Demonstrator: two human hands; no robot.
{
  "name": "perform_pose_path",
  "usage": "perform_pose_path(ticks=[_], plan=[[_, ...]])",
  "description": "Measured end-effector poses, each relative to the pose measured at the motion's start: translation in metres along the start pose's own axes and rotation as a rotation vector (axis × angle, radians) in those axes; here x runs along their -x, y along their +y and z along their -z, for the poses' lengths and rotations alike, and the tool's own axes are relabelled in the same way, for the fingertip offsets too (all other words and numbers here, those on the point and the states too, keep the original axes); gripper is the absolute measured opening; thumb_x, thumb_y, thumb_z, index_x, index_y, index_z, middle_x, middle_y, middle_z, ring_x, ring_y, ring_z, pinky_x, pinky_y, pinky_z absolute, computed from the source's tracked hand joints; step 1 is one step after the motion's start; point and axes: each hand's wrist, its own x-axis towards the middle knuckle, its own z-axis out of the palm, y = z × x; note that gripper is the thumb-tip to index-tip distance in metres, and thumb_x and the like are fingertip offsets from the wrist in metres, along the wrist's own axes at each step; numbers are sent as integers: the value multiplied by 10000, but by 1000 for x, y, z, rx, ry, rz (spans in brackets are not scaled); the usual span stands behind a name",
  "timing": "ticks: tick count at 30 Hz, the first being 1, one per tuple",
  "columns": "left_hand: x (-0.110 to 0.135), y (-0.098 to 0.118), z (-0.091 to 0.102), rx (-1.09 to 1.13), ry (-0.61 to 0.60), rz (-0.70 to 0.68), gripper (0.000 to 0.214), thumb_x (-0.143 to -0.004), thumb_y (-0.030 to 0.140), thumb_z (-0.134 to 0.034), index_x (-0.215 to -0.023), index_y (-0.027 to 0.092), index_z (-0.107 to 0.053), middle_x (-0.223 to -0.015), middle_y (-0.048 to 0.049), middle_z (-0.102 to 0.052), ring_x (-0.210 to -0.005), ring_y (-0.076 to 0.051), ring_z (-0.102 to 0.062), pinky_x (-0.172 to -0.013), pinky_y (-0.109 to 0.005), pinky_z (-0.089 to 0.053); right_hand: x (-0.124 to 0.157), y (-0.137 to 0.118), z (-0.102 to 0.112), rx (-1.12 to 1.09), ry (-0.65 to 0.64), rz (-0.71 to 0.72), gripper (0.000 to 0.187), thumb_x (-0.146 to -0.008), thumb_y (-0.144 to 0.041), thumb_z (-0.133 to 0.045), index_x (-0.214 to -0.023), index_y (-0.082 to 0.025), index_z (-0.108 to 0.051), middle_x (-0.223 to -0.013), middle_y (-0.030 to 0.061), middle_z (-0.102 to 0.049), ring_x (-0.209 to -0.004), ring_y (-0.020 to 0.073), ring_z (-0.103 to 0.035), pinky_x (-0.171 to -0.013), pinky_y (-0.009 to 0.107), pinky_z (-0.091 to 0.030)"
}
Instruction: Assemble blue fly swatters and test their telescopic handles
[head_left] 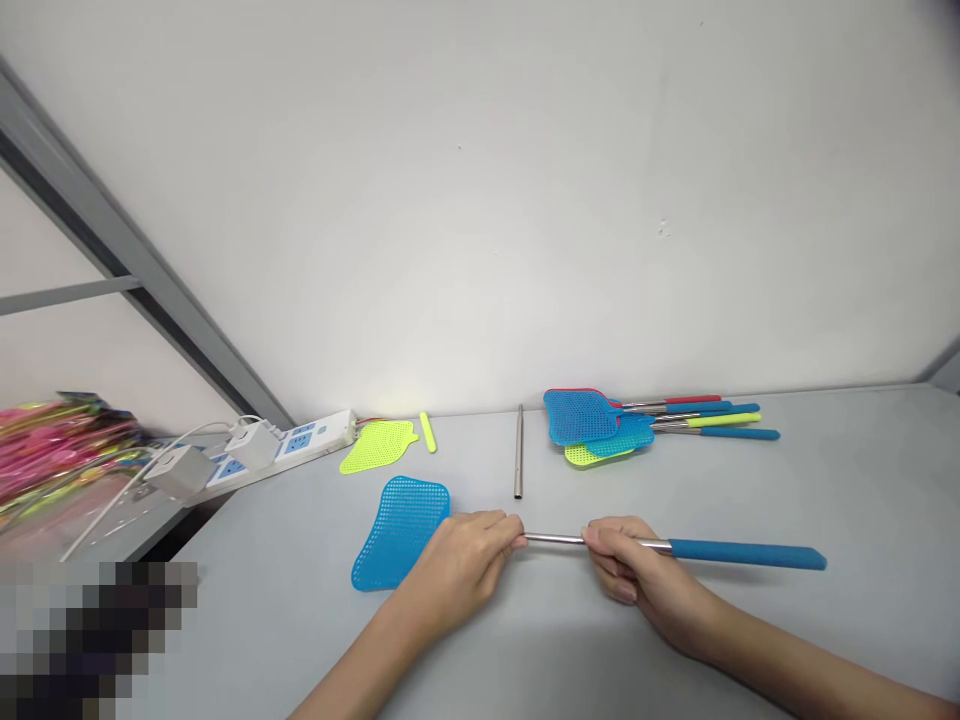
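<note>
Both hands are closed: your left hand [457, 570] pinches the tip of a swatter handle [742, 553], your right hand [637, 585] grips its metal shaft. A blue swatter head [400, 535] lies just beside your left hand, a metal rod [518, 452] ahead.

Blue grip [746, 553], silver shaft [553, 539]; blue mesh swatter head [400, 533].

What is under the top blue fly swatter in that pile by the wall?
A second blue mesh head and a lime-green one show beneath the top swatter; the rest is covered.
</note>
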Motion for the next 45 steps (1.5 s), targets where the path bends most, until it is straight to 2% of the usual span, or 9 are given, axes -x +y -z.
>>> perform_pose_path(ticks=[6, 13, 17, 21, 25, 30, 37, 45], plan=[[2, 7, -3, -28, 29, 66, 247, -872, 237, -242, -706, 191, -420, -651, 15, -484, -616, -118, -447, -565, -228, -314, -1, 1, -1, -12, -30, 23, 376, -798, -323, -446, -491, -173, -287, -433, -67, -248, -386, 54, -252, -439, 249, -147], [4, 23, -6, -13, 77, 102, 233, -871, 253, -242, -805, 197, -458, -736, -2, -519, -698, -138, -469, -615, -255, -340, 0, -2, -2, 16, -68, 65, 399, -812, -351, -420, -475, -165, -318, -437, -63, -257, -383, 53, -268, -430, 241, -161], [4, 35, -13, -47, 113, 45, 192, -855, 271, -296, -798, 203, -467, -725, 2, -539, -678, -144, -482, -587, -260, -337, 3, 1, -7, 60, -138, 24, 378, -797, -394, -428, -503, -163, -376, -423, -66, -267, -378, 58, -272, -404, 227, -168], [5, 43, -22, -89, 132, -39, 164, -835, 188, -324, -727, 187, -447, -660, 8, -544, -593, -129, -479, -533, -244, -325, 5, 6, -11, 173, -178, 16, 379, -800, -395, -407, -501, -161, -404, -398, -53, -332, -374, 63, -283, -394, 222, -181], [4, 39, -22, -155, 111, -58, 131, -824, 174, -352, -718, 190, -426, -634, 23, -544, -557, -124, -485, -483, -240, -297, 4, 6, -9, 153, -162, -25, 387, -803, -347, -387, -462, -168, -355, -388, -61, -285, -374, 61, -276, -407, 224, -188], [4, 30, -18, -173, 100, -128, 171, -848, 236, -325, -707, 193, -411, -623, 31, -543, -544, -117, -493, -484, -233, -306, 7, 6, -7, 114, -136, -68, 359, -802, -322, -397, -490, -177, -293, -421, -70, -249, -413, 62, -223, -436, 229, -186], [6, 22, -12, -199, 112, -172, 211, -857, 250, -295, -696, 195, -420, -598, 31, -534, -523, -112, -475, -487, -223, -316, 11, 3, -6, 161, -150, -10, 401, -819, -339, -384, -470, -177, -271, -413, -68, -213, -413, 64, -188, -435, 247, -155], [9, 14, -7, -192, 75, -144, 214, -857, 247, -306, -705, 193, -446, -603, 25, -531, -532, -103, -467, -512, -210, -322, 10, 4, -7, 160, -121, -14, 411, -813, -351, -395, -456, -176, -289, -390, -71, -209, -391, 58, -172, -419, 248, -132]])
